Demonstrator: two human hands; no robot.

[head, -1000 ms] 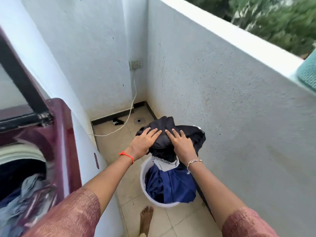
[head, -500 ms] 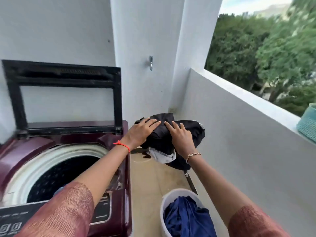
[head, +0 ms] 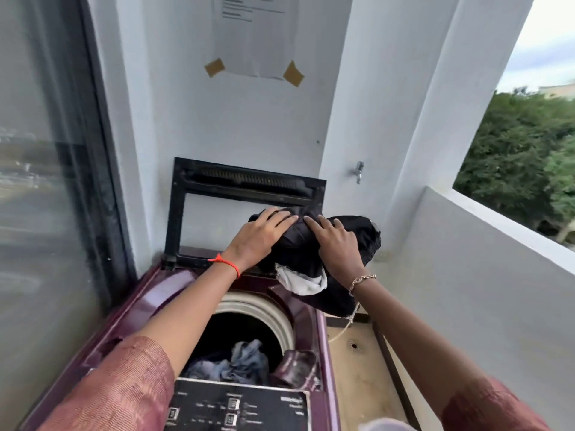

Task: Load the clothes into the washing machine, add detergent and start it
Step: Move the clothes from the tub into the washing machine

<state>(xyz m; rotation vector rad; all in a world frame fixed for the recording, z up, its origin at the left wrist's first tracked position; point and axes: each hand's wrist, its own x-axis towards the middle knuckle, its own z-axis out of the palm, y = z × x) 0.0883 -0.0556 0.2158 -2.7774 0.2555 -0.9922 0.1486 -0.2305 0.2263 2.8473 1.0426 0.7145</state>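
A bundle of black clothes (head: 298, 253) with a white patch underneath is held up in the air between both my hands. My left hand (head: 259, 236) grips its left side and my right hand (head: 337, 244) its right side. The bundle hangs above the back right of the maroon top-load washing machine (head: 149, 309), whose glass lid (head: 245, 185) stands open against the wall. Blue-grey clothes (head: 242, 362) lie inside the drum (head: 264, 309). The black control panel (head: 239, 409) runs along the machine's near edge.
A glass door (head: 46, 188) stands to the left of the machine. A tap (head: 359, 171) sticks out of the white wall, and a low balcony wall (head: 485, 275) runs along the right. A tiled floor strip (head: 357, 368) with a drain lies beside the machine. A white bucket rim (head: 382, 426) shows at the bottom.
Both hands have carried the black bundle from above the white bucket leftward to over the machine. The view has swung left and the open drum is now below my arms.
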